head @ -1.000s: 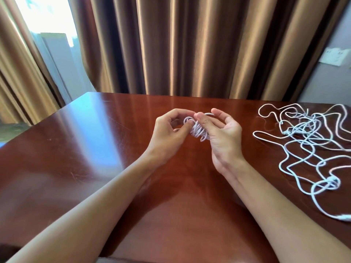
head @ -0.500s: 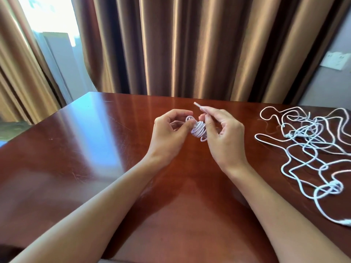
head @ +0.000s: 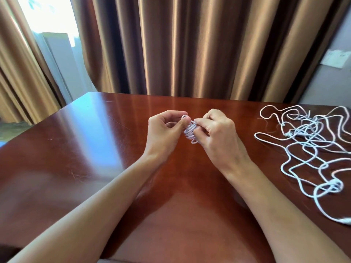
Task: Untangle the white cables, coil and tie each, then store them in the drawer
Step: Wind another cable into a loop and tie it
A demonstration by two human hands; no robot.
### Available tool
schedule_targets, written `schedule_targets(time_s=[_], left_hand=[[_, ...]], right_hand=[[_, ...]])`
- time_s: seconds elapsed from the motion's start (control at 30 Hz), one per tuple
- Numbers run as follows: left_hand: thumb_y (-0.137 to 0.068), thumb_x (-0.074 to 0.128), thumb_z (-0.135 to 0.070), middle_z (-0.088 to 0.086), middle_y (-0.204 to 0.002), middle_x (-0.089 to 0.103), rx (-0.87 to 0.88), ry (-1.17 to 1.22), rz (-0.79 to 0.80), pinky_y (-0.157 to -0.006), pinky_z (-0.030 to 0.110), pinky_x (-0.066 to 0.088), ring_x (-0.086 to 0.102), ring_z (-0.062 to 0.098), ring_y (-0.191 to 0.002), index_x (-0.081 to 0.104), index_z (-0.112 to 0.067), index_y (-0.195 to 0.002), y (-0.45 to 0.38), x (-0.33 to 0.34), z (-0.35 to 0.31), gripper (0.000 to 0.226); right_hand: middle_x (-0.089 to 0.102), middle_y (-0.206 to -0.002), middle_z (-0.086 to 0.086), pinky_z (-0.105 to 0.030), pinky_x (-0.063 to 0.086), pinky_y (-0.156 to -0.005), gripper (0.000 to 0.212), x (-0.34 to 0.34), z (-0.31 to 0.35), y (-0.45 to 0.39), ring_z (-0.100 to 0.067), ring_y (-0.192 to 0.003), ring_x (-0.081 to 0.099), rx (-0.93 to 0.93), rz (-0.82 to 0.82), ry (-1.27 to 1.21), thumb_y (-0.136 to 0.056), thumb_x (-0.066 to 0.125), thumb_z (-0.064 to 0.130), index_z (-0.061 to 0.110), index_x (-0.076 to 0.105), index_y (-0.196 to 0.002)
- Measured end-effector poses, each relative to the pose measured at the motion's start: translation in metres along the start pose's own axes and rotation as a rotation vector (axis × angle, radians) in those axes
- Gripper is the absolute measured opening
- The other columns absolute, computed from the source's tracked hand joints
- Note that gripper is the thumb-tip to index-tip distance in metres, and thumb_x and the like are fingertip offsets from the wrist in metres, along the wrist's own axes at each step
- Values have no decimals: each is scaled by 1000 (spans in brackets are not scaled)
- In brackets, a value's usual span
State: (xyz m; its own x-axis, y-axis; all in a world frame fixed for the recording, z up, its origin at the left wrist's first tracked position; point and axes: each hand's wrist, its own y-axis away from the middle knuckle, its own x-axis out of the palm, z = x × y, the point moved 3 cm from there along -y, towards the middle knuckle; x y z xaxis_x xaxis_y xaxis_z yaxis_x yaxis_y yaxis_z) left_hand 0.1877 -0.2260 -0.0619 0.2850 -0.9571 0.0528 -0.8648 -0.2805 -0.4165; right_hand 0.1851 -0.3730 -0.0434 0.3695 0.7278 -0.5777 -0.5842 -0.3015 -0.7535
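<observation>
While the left hand (head: 164,130) pinches the small coiled cable (head: 190,132) above the tabletop (head: 79,149), the right hand (head: 218,133), grasping its loose end, should wrap snugly and tuck it, leaving the tangled cables (head: 311,149) aside.

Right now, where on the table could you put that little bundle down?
Bare wood lies left of the left hand, out to the table edge, and in front between the forearms. The right side is crowded with the loose white cables. Both hands hold the small coil.
</observation>
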Motion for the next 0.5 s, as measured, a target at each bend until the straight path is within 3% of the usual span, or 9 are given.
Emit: schedule_targets(time_s=[0.3, 0.5], left_hand=[[-86, 76, -5, 12, -83, 76, -84, 13, -40, -74, 37, 60, 69, 15, -72, 76, -5, -90, -1, -1, 5, 5], [-86, 74, -5, 6, -80, 77, -64, -27, -52, -74, 36, 60, 70, 15, -74, 77, -9, -88, -1, -2, 4, 5]], right_hand=[[58, -83, -11, -44, 58, -62, 21, -3, 7, 1, -24, -73, 62, -26, -37, -37, -90, 61, 15, 1, 76, -88], [60, -86, -9, -41, 58, -61, 36, -8, 15, 0, -22, -71, 63, -41, -43, -76, -94, 51, 29, 3, 76, -92]])
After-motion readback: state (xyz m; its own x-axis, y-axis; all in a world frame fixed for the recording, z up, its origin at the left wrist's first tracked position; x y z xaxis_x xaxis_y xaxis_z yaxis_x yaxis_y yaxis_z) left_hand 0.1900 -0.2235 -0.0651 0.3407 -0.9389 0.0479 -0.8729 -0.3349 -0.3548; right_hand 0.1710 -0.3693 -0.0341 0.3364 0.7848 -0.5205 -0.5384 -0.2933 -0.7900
